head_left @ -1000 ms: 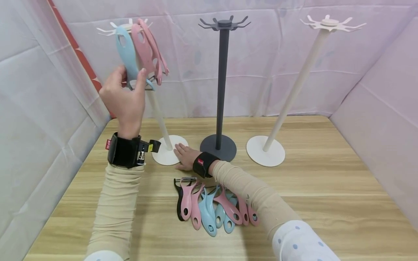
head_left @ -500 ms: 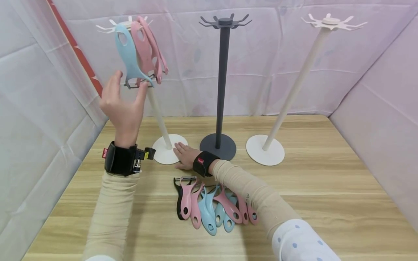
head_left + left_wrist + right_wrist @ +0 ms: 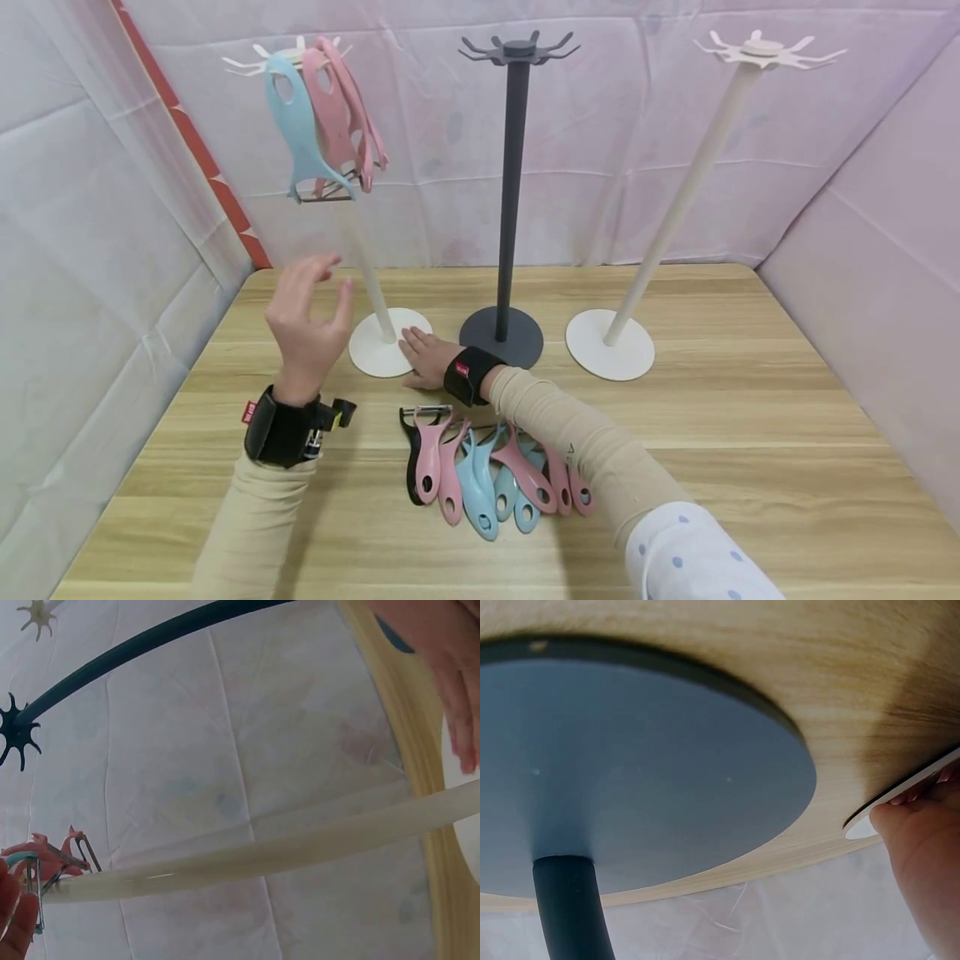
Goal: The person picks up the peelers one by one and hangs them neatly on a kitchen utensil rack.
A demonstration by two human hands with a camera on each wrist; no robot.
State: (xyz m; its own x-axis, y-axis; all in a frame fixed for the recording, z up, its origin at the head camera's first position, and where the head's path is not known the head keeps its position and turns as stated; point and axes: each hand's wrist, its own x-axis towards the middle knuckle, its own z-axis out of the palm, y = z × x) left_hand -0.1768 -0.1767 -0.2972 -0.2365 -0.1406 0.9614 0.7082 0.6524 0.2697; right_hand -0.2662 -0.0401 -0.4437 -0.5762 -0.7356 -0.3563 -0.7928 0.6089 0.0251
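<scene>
Peelers (image 3: 491, 475) lie beside the right hand (image 3: 423, 358), stands (image 3: 501, 333) behind.

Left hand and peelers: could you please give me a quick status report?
Left hand open, empty, below blue peeler hanging on white rack. Right hand flat on rack base. Nothing obstructing.

No legible text is found. Small red tags are fixed to both wrist straps (image 3: 283, 437); their white print is too small to be read.
</scene>
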